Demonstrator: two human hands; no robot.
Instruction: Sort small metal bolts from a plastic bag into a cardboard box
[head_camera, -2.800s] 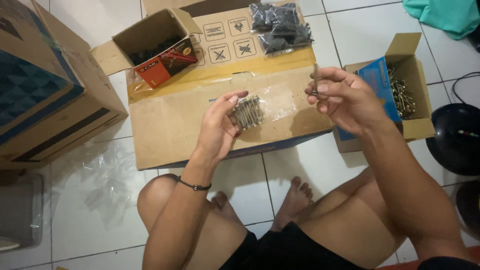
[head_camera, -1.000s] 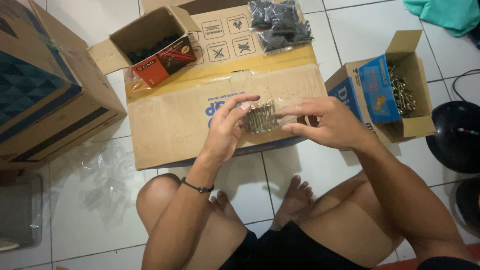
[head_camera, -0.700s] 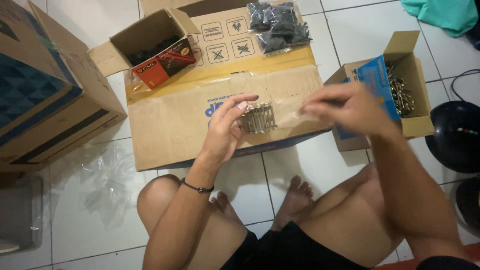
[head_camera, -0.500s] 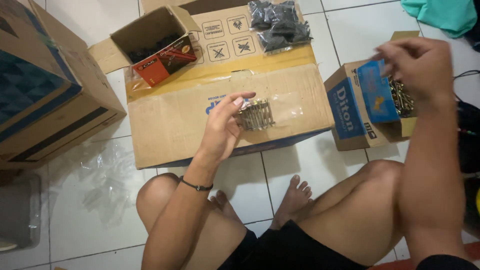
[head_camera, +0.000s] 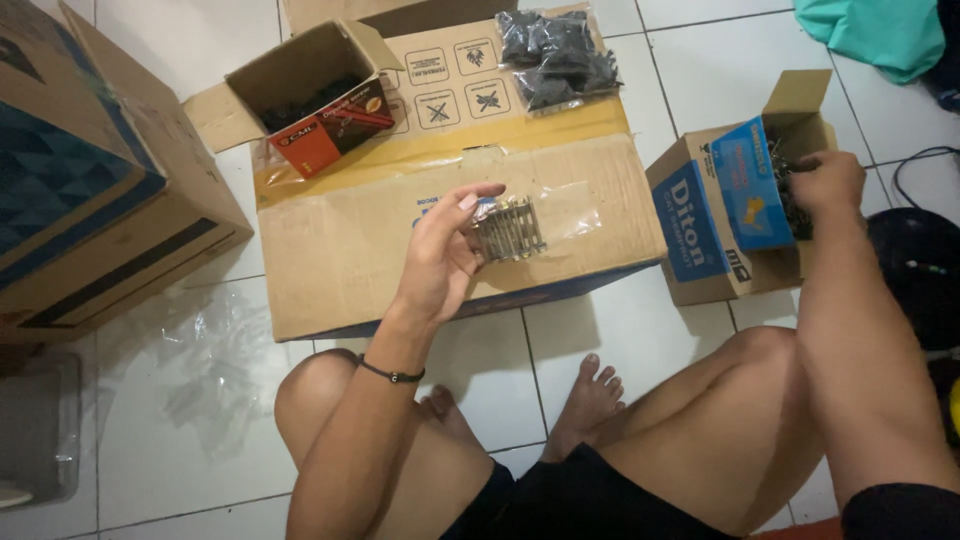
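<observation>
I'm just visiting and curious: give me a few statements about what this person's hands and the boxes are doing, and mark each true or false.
1. The left hand holds a small clear bag of metal pieces. True.
2. The right hand rests on the person's knee. False: it reaches into the small open blue box on the right.
3. A bag of dark parts lies on the large flat carton. True.
4. The small box with the red-orange flap is closed. False: it is open at the top.
5. The person wears shoes. False: the foot is bare on the tile floor.
</observation>
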